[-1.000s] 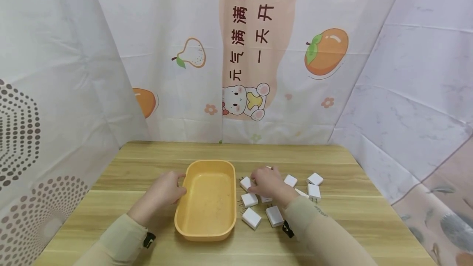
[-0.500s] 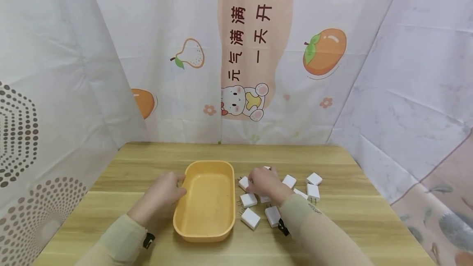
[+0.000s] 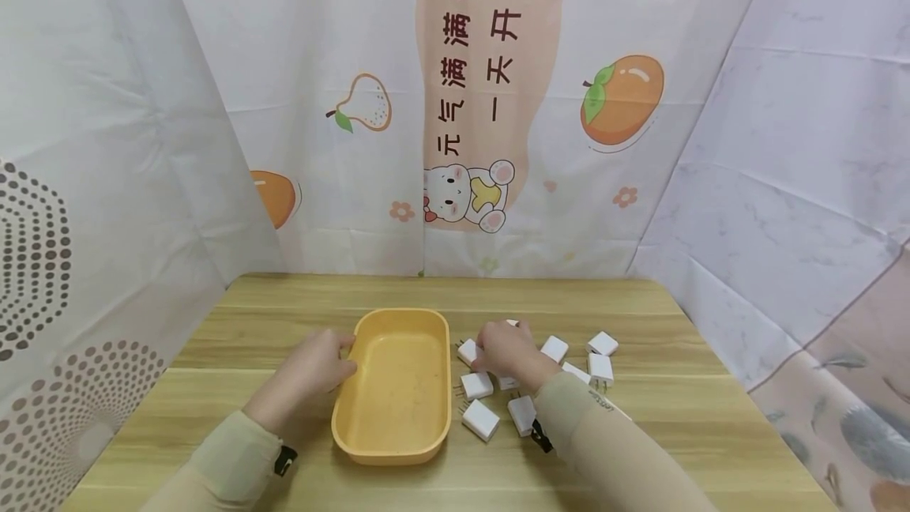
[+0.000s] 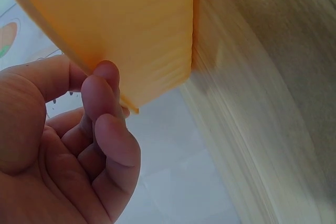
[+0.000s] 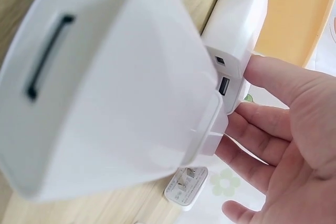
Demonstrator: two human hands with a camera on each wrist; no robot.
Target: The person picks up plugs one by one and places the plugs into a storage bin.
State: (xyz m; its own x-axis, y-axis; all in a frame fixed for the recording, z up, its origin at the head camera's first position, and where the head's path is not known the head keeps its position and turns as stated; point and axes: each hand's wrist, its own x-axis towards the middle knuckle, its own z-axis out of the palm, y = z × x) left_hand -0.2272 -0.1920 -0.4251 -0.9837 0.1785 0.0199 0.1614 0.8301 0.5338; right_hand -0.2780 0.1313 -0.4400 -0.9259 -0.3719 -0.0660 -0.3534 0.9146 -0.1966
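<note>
White plastic, a two-port USB wall charger (image 5: 239, 22) lies at the right hand's (image 3: 508, 348) thumb, its body running from the port face toward the yellow tray (image 3: 387, 458) on that hand's left. The thumb touches it, narrowly parted from the slightly bent fingers; whether they grip it, I cannot tell. Another charger (image 5: 115, 93) sits nearer the wrist. Farther left, the left hand (image 3: 323, 362) pinches the tray's rim.

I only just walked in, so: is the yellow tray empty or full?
Empty. In the head view, the floor of the yellow tray is bare, and white chargers lie beside it on the table.
</note>
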